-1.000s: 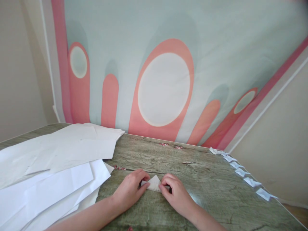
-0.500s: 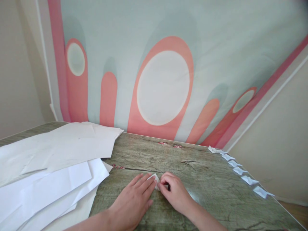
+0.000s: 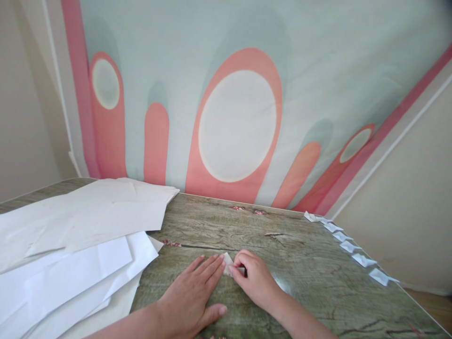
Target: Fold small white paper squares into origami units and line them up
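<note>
A small folded piece of white paper (image 3: 227,262) lies on the wood-grain table (image 3: 226,226) in front of me, partly hidden by my fingers. My left hand (image 3: 196,294) rests flat on the table with the fingers stretched out, their tips at the paper's left edge and the thumb spread apart. At the paper's right side, my right hand (image 3: 254,278) is closed, thumb and forefinger pinching the paper. A small pale flap shows beneath the right fingers.
Large white sheets (image 3: 102,207) are piled at the back left, with more loose sheets (image 3: 81,282) nearer me. Several small folded paper pieces (image 3: 364,260) stand in a row along the right table edge. Behind the table hangs a patterned backdrop (image 3: 236,127).
My left thumb has spread away from the fingers, and the left fingertips have drawn back slightly, uncovering more of the paper. My right hand keeps its pinch. The view has shifted a little.
</note>
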`<state>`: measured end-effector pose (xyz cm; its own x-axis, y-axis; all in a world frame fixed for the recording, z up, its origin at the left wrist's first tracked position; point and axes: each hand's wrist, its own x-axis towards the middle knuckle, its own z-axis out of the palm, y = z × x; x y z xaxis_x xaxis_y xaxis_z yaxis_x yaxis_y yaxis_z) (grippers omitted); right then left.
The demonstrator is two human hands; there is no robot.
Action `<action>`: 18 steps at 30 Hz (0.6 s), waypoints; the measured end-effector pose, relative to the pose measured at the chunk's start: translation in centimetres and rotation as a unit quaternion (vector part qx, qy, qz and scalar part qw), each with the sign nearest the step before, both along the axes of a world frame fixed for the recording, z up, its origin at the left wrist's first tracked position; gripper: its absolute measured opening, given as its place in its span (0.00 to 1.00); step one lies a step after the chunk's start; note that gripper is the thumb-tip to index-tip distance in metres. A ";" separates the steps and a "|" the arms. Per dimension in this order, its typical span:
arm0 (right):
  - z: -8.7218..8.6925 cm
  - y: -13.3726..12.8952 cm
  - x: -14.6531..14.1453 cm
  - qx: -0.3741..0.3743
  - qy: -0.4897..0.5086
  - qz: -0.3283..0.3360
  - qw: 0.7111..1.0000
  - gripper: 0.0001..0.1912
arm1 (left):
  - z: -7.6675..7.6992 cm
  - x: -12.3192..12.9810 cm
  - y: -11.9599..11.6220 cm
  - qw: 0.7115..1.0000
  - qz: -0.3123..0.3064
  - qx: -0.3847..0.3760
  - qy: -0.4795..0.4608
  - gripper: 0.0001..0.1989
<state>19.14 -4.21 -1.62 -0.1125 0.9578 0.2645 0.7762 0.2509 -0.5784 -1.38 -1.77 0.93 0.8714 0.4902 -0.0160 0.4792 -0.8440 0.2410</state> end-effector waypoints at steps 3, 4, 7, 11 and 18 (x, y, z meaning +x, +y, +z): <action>-0.1 0.0 0.0 0.000 -0.010 -0.001 1.000 0.11 | 0.3 0.0 0.1 1.000 -0.006 -0.003 0.006 0.34; -0.1 0.1 0.0 0.000 -0.012 -0.002 1.000 0.10 | 0.4 -0.1 0.2 1.000 -0.008 -0.005 0.008 0.34; -0.2 0.1 0.0 0.001 -0.018 -0.005 1.000 0.10 | 0.7 -0.2 0.4 1.000 -0.018 -0.007 0.015 0.34; -0.2 0.1 -0.1 -0.003 -0.021 -0.003 1.000 0.10 | 0.7 -0.4 0.5 0.999 -0.032 -0.002 0.019 0.33; 0.0 0.0 -0.2 -0.008 -0.028 -0.007 1.000 0.10 | 0.7 -0.4 0.5 0.999 -0.032 -0.009 0.012 0.34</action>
<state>18.94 -4.23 -1.61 -0.1141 0.9632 0.2432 0.8111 0.2317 -0.5370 -1.77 -1.23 1.59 0.9006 0.4323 -0.0460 0.4297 -0.8691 0.2451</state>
